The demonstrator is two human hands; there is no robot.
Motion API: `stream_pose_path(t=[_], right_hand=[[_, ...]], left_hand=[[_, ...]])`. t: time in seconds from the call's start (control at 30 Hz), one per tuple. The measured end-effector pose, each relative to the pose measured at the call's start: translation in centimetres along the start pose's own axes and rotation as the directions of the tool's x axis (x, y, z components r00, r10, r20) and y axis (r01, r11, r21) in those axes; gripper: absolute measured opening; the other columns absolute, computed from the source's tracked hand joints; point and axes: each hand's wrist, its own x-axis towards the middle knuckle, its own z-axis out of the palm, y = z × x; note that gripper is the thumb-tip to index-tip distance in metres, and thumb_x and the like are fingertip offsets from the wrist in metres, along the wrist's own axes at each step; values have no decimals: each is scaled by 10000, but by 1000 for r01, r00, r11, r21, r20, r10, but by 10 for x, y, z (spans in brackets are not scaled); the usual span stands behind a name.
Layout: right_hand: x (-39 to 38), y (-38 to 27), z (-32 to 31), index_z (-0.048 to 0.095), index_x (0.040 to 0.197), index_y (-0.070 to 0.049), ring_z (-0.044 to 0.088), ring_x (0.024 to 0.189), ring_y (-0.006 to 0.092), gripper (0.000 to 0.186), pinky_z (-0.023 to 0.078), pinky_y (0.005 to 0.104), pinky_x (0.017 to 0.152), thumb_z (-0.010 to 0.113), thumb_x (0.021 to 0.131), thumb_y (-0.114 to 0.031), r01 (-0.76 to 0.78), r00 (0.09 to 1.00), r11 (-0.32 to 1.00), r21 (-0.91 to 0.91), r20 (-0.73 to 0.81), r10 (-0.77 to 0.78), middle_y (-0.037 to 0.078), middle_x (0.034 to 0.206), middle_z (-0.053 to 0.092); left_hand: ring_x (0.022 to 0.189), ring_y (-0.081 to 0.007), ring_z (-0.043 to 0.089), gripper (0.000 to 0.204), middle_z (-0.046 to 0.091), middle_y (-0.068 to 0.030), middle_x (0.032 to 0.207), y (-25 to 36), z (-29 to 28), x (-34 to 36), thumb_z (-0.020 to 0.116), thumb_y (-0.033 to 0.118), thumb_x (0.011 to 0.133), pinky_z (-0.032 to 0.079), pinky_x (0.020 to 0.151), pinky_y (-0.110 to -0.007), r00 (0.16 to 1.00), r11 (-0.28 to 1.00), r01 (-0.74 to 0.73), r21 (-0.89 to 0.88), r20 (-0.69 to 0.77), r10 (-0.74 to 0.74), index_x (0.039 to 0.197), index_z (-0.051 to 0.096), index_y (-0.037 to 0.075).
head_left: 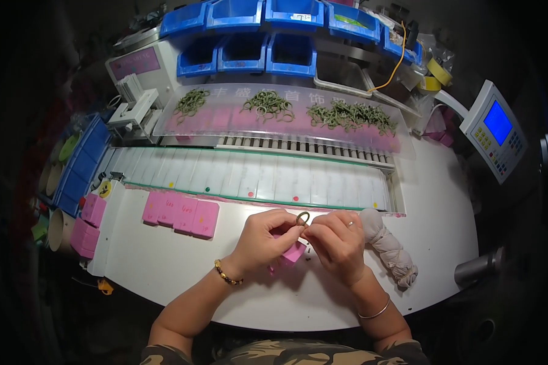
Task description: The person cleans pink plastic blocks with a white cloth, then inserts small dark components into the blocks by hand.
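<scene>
My left hand [265,238] pinches a small dark green ring [302,218] between thumb and forefinger, its loop standing up from the fingertips. Against the ring's lower right side, the fingers of my right hand [338,240] are pressed together; what they grip is hidden. A pink block [293,254] lies partly covered below my hands, with tiny dark bits on the white table beside it. Right of my right hand is a wrapped whitish cloth bundle [391,248].
Several pink blocks [186,214] lie to the left. Beyond my hands stretches a belt of white plates [249,176]. Behind it, a translucent sheet [231,125] bears piles of green rings [353,115]. Blue bins [243,52] stand at the back, a keypad display [498,128] at right.
</scene>
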Motion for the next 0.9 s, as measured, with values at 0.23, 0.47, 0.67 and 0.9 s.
stream_pose_path(t=[0.23, 0.47, 0.67, 0.9], right_hand=[[-11, 11, -3, 608, 847, -47, 538, 705, 119, 109, 410, 253, 638, 700, 810, -93, -582, 813, 578, 572, 396, 427, 9, 784, 610], [-9, 15, -18, 610, 945, -28, 542, 707, 43, 183, 418, 209, 558, 715, 804, -78, -799, 582, 435, 415, 717, 384, -16, 845, 613], [-5, 15, -13, 538, 1090, -21, 543, 808, 66, 346, 444, 179, 584, 724, 800, -54, -727, 663, 323, 606, 498, 559, 52, 1044, 583], [-6, 6, -4, 526, 1109, -9, 541, 829, 64, 345, 459, 166, 583, 706, 814, -24, -682, 676, 235, 693, 474, 565, 63, 1062, 581]], left_hand=[[721, -69, 598, 140, 649, -60, 826, -8, -4, 4, 592, -63, 823, 499, 643, -210, 839, 812, -451, 369, -133, 527, 956, 630, -39], [752, -44, 585, 147, 640, -23, 833, -13, 1, 4, 577, -50, 856, 496, 671, -201, 913, 905, -354, 235, -121, 389, 997, 613, -31], [724, -37, 581, 90, 635, -14, 818, -8, 4, 4, 598, -28, 863, 487, 649, -194, 916, 913, -352, 207, -122, 381, 952, 610, -27], [713, -59, 612, 78, 656, -35, 799, -8, 5, 2, 632, 23, 860, 505, 638, -210, 953, 956, -269, 121, -113, 283, 915, 618, -30]])
